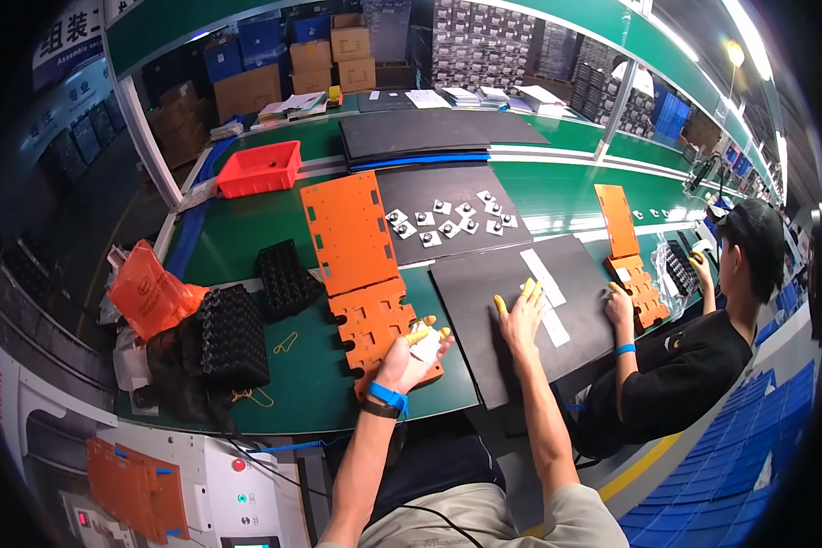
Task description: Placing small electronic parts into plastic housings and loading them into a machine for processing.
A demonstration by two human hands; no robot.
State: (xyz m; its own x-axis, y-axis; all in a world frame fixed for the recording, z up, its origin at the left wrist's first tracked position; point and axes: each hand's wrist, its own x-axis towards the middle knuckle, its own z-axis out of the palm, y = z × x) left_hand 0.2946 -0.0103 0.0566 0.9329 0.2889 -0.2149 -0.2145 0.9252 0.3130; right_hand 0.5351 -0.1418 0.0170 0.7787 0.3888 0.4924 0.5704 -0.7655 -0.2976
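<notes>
Left grip (pixel 404 363) has a white piece (pixel 426 347), flat-ish I think; right grip (pixel 521 323) is spread wide over a smooth black sheet (pixel 477 315).

1. Green workbench (pixel 310 384).
2. Red plastic bin (pixel 261 183): farther back, near the left edge.
3. Black molded trays (pixel 235 333): toward the front-left corner.
4. Orange fixture (pixel 363 320): mid-bench, near the front edge.
5. Black mat (pixel 484 333): right of it, reaching the front edge.

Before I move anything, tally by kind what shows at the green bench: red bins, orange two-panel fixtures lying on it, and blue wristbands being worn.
Red bin: 1
Orange two-panel fixtures: 2
Blue wristbands: 2
Total: 5
</notes>
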